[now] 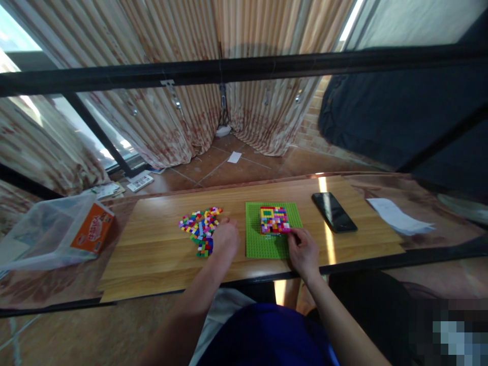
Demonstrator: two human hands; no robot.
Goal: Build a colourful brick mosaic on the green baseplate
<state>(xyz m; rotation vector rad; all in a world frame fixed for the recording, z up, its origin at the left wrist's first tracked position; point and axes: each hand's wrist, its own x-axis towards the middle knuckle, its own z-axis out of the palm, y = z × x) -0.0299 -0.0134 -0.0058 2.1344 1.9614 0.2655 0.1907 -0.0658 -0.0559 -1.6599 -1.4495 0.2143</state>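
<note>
The block of coloured bricks [271, 221] is sitting on the green baseplate [255, 246], a bit to the far side of its middle, and it is lying btw the R hand [304, 250] and the L hand [225, 238], slightly farther out than both. Its outline is looking approx. square, so no clear long axis is showing. The R hand is being the nearer one: its thumb and index tips are meeting at the block's near R corner, by a pink brick [285, 230]; whether they are gripping this brick or only pressing its side, one cannot tell. The L hand is resting off the plate's L side, at the R edge of the pile of loose bricks [200, 223]; its fingers are curling down and hiding their tips, so one cannot tell if they are holding any piece. On the wooden board [152, 244], a black phone [334, 212] is lying R of the plate; a white paper [398, 216] is lying farther R, and a clear plastic box [49, 229] is standing far L.
</note>
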